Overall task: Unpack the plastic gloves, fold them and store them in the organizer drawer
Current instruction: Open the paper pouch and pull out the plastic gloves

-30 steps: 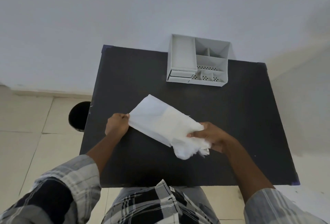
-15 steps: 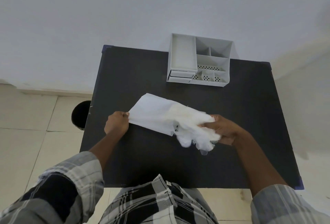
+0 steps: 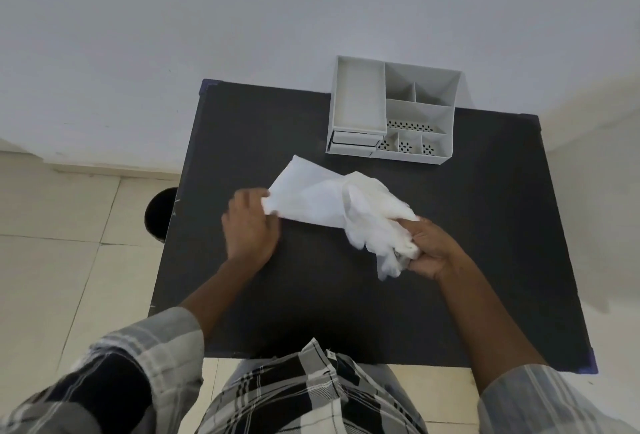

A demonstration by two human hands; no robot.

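Moved: gloves [image 3: 377,222] further out of pack [image 3: 304,196] vs earlier.
R hand [image 3: 433,253]: clenched on gloves.
L hand [image 3: 249,226]: pinching pack.
Left: folding, drawer [image 3: 355,143] shut.

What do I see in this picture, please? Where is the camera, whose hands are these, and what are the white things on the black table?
The camera sits on a person's head and looks down at their two bare hands. No robot is here. On the black table stands a grey desk organizer with small drawers, near the far edge. The left hand holds one end of a white package. The right hand grips a bunch of thin plastic gloves that comes out of its other end. A dark round bin stands on the floor, left of the table.
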